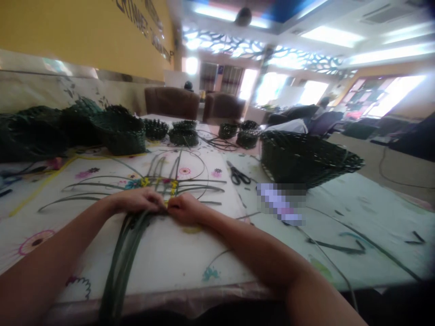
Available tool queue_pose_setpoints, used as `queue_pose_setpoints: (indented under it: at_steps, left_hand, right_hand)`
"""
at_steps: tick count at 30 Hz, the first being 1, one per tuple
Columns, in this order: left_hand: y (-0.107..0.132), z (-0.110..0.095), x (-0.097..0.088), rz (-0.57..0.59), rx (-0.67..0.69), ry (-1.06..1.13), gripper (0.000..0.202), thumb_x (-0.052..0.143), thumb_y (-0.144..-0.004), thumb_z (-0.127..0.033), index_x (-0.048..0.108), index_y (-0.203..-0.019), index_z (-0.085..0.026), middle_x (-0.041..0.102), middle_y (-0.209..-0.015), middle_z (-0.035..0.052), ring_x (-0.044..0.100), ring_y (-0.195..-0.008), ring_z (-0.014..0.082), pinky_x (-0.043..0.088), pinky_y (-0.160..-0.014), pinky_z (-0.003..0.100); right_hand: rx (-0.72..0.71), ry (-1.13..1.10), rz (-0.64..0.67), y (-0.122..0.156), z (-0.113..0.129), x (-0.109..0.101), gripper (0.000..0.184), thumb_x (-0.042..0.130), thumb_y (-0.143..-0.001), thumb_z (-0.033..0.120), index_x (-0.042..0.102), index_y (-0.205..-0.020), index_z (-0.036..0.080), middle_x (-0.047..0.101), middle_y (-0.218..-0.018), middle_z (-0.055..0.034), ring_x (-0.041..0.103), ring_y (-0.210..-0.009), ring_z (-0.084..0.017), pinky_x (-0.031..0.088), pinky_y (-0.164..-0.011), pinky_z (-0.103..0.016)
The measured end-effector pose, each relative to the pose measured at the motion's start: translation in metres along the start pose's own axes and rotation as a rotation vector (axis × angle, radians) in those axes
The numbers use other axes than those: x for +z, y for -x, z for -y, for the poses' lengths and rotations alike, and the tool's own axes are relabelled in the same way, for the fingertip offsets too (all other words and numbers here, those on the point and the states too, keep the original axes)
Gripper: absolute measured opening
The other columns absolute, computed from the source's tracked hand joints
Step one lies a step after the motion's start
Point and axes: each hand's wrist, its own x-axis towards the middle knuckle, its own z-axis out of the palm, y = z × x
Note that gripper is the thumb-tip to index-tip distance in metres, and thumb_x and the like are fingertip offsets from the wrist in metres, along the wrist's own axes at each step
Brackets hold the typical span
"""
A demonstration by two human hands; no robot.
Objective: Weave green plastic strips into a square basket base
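A flat weave of dark green strips (159, 185) lies on the flowered tablecloth (176, 253), with loose ends fanning out to the left, right and towards me. My left hand (137, 200) and my right hand (183, 209) meet at its near edge, knuckles up. Both are closed in a pinch on the strips where a long bundle (120, 262) runs down to the table's front edge. The fingertips themselves are hidden under the hands.
Black-handled scissors (239, 175) lie to the right of the weave. A large dark woven basket (302, 158) stands at the right, several smaller ones (118, 131) along the back and left. Loose strips (340, 246) lie at the right. Armchairs stand behind the table.
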Motion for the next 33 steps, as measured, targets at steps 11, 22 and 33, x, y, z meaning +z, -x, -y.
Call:
queue_pose_setpoints:
  at_steps: [11,22,33]
  left_hand:
    - [-0.01,-0.008,0.014,0.01,-0.172,-0.052,0.046,0.073,-0.068,-0.067,0.065,-0.071,-0.022,0.058,-0.07,-0.0002,0.051,-0.068,0.0181,0.034,-0.063,0.029]
    - [-0.004,-0.004,0.046,-0.325,-0.232,-0.243,0.041,0.066,-0.067,-0.055,0.083,-0.091,-0.026,0.077,-0.078,0.0002,0.071,-0.081,0.0262,0.045,-0.071,0.031]
    - [-0.008,0.008,0.054,-0.337,-0.097,0.001,0.04,0.065,-0.071,-0.059,0.083,-0.084,-0.026,0.081,-0.084,0.0001,0.073,-0.086,0.0265,0.054,-0.079,0.032]
  right_hand:
    - [0.025,-0.01,0.053,-0.002,0.004,-0.008,0.029,0.065,-0.094,0.011,0.054,-0.069,0.019,0.046,-0.064,0.0066,0.04,-0.064,-0.011,0.03,-0.067,-0.025]
    - [0.115,-0.183,0.052,-0.003,0.004,-0.019,0.026,0.07,-0.09,0.006,0.053,-0.075,0.019,0.051,-0.071,0.0072,0.047,-0.071,-0.011,0.032,-0.07,-0.025]
    - [0.118,0.083,0.155,-0.005,0.012,-0.028,0.028,0.063,-0.106,0.016,0.057,-0.079,0.018,0.058,-0.076,0.0029,0.051,-0.074,-0.013,0.036,-0.069,-0.026]
